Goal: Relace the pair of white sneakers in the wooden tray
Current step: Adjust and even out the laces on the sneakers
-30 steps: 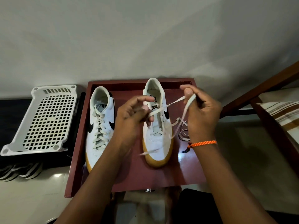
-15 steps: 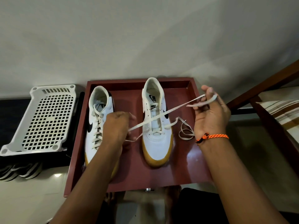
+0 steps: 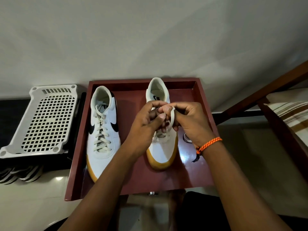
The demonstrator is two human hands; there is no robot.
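Sitting in a dark red wooden tray (image 3: 205,114): two white sneakers with gum soles, toes pointing toward the camera. Lying at the left of the tray, the left shoe (image 3: 103,130), laced all the way up with a cream lace and showing black swooshes on both sides. Standing to its right, well apart, the right shoe (image 3: 161,152), with its tongue and upper eyelets hidden behind both hands. Hovering over that shoe's lacing area, the left hand (image 3: 146,124), fingers curling inward with the thumb pressing toward the fingertips, pinching the lace (image 3: 172,117) at the point where the two hands are meeting. Facing it and touching it fingertip to fingertip, the right hand (image 3: 191,120), fingers curling around the same flat cream lace, which is arching up over the knuckles and dropping back down toward the shoe. Showing just below the hands, a short crossing of lace at the lowest eyelets. Peeking out beside the right wrist, a small loop of lace (image 3: 187,138) resting on the tray floor. Wrapping the right wrist, an orange braided band (image 3: 209,145). Lying left of the tray, touching or just beside its edge, a white perforated plastic rack (image 3: 43,120). Running along the far right, a wooden frame (image 3: 266,90) with a striped cushion (image 3: 293,114) beside it.
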